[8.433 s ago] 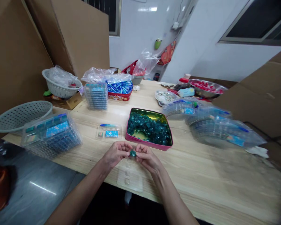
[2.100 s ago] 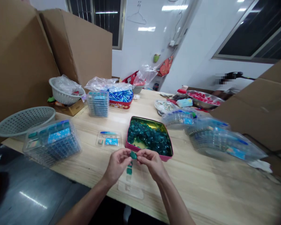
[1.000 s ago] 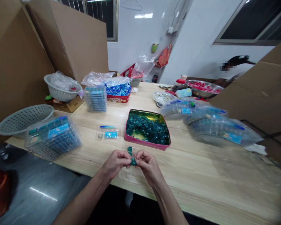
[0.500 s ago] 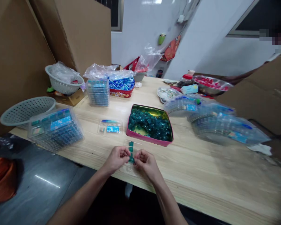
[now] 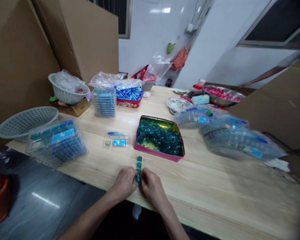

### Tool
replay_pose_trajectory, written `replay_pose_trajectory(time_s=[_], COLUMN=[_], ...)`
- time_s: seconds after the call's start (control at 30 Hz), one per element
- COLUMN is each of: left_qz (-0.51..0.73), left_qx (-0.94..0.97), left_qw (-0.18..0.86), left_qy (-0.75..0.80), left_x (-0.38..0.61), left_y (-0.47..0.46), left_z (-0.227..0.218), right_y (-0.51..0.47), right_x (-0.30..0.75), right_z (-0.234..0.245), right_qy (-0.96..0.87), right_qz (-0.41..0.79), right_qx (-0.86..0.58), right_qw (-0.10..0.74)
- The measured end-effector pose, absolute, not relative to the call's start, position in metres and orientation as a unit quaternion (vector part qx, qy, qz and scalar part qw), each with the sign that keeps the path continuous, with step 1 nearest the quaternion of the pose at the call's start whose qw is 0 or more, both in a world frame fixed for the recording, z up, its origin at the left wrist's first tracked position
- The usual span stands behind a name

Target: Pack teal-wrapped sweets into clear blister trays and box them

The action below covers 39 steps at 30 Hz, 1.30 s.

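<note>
My left hand and my right hand curl low on either side of the near end of a clear plastic blister tray, close to the table's front edge. A column of small square teal pieces sits in the tray's pockets, its lower end partly hidden between my fingers. Just beyond lies a pink-rimmed tin heaped with teal faceted pieces. Neither hand touches the tin.
Stacks of filled clear trays stand to the left, beside a small open tray and a grey perforated basket. Bagged trays lie to the right. A co-worker's arm shows beyond the cardboard.
The teal column in the tray has grown longer. My hands have dropped from pinching a piece above the tray to the tray's near end, closer to the table edge.
</note>
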<state>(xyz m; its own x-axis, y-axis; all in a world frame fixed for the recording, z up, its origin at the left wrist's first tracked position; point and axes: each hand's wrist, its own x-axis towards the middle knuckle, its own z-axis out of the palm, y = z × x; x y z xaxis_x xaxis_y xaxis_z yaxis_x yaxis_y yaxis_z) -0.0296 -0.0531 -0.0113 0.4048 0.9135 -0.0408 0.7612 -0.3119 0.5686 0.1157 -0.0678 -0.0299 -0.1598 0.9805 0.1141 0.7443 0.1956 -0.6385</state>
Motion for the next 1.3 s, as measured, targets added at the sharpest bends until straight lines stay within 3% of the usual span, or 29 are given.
replay_pose_trajectory(time_s=[0.17, 0.3, 0.5, 0.63, 0.87, 1.03, 1.13, 1.3], left_qz=[0.191, 0.19, 0.217, 0.301, 0.493, 0.559, 0.545, 0.488], left_qx=[0.782, 0.783, 0.768, 0.707, 0.484, 0.353, 0.341, 0.359], left_qw=[0.285, 0.294, 0.296, 0.331, 0.502, 0.601, 0.626, 0.662], left_qy=[0.52, 0.514, 0.524, 0.548, 0.519, 0.45, 0.441, 0.441], left_x=[-0.031, -0.026, -0.02, -0.028, -0.027, -0.011, -0.012, -0.023], left_y=[-0.053, -0.053, -0.053, -0.047, -0.026, -0.03, -0.036, -0.04], left_z=[-0.014, -0.015, -0.014, -0.006, 0.014, 0.023, 0.022, 0.015], right_y=[-0.044, 0.013, 0.096, 0.104, 0.031, -0.018, -0.032, -0.044], right_x=[0.137, 0.149, 0.128, 0.127, 0.142, 0.132, 0.128, 0.128], right_z=[-0.003, 0.024, 0.019, 0.013, 0.018, 0.01, 0.005, 0.001], right_qy=[-0.733, -0.723, -0.727, -0.725, -0.551, -0.517, -0.525, -0.475], right_qz=[0.268, 0.214, 0.149, 0.159, 0.518, 0.565, 0.548, 0.618], right_qx=[-0.546, -0.554, -0.599, -0.594, -0.433, -0.417, -0.425, -0.398], right_qw=[0.304, 0.353, 0.302, 0.31, 0.489, 0.49, 0.493, 0.484])
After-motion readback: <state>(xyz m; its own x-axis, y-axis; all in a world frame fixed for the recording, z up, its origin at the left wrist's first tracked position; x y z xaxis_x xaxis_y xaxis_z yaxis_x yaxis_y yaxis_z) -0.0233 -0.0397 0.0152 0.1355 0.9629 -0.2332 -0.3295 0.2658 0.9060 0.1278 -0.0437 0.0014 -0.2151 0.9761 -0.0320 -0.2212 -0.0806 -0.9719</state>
